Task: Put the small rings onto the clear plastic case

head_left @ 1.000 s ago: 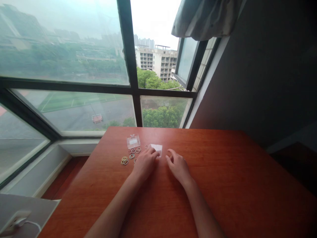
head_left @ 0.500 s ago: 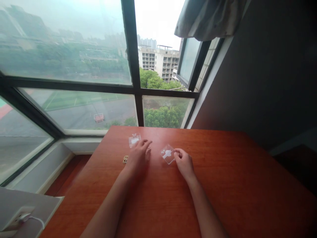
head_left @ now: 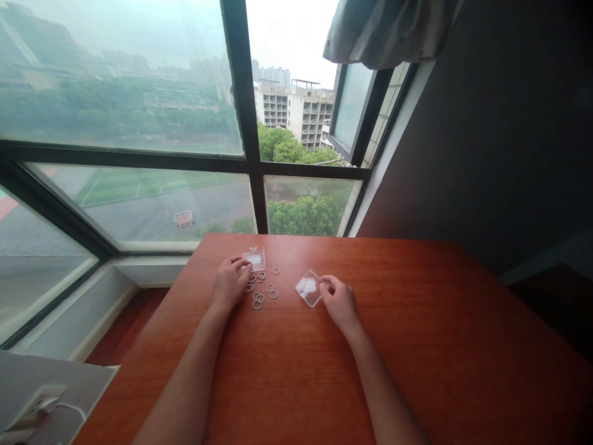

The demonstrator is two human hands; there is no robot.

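Note:
My left hand (head_left: pixel 229 283) is at the far left of the wooden table, its thumb and fingers closed on the near left corner of a clear plastic box (head_left: pixel 259 258). Several small metal rings (head_left: pixel 258 300) lie loose beside and in front of that hand; its fingers partly cover a few of them. To the right, my right hand (head_left: pixel 340 301) pinches the right corner of a clear square plastic lid (head_left: pixel 306 289). A whitish patch shows on the lid, which sits turned like a diamond at the tabletop.
The reddish-brown table (head_left: pixel 296 371) reaches to a window with dark frames (head_left: pixel 257 167). A grey wall (head_left: pixel 486 142) rises on the right. A socket with a white plug (head_left: pixel 49 405) is at the lower left. Curtain cloth (head_left: pixel 386 31) hangs above the open window pane.
My left hand has moved left, from above the rings to the clear box, uncovering many rings. My right hand and the lid have shifted slightly left.

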